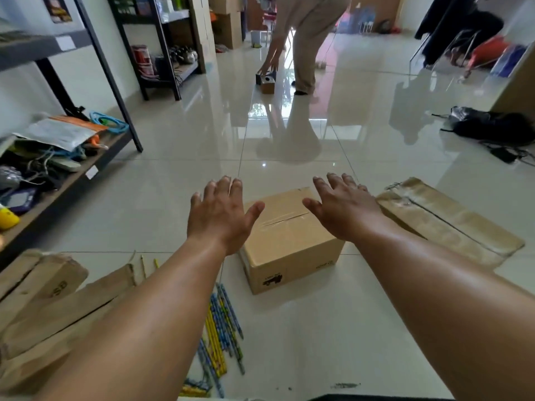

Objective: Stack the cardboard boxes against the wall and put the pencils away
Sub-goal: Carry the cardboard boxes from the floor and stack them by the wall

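Note:
A taped cardboard box (289, 241) sits on the tiled floor straight ahead. My left hand (221, 212) hovers over its left side, fingers spread and holding nothing. My right hand (341, 208) hovers over its right side, also spread and holding nothing. A longer cardboard box (451, 224) lies on the floor to the right. Two more boxes lie at the lower left, the near one (72, 322) partly under my left forearm and the other (37, 279) behind it. Several blue and yellow pencils (223, 322) are scattered on the floor below the middle box.
A dark metal shelf (66, 180) with clutter runs along the left wall. Another person (304, 44) bends over a small box (267, 82) far ahead. A black bag (492, 125) lies at the right, with bare tiles between.

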